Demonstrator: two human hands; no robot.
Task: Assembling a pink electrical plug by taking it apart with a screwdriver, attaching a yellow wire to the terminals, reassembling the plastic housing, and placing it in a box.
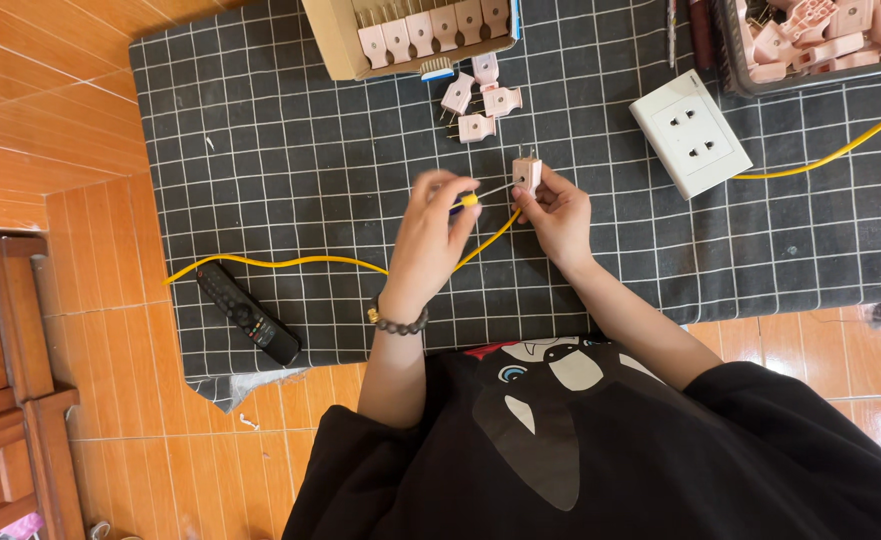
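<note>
While three loose plugs (480, 100) lie nearby, fingers (538, 193) pinch one plug (526, 172).

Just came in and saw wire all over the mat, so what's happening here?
A person sits on the floor over a black grid-patterned mat. The right hand holds a small pink two-pin plug, while the left hand pinches the end of a yellow cable next to it. Three loose pink plugs lie just beyond, near a cardboard box of more. A white socket block lies to the right and a black remote to the left.
</note>
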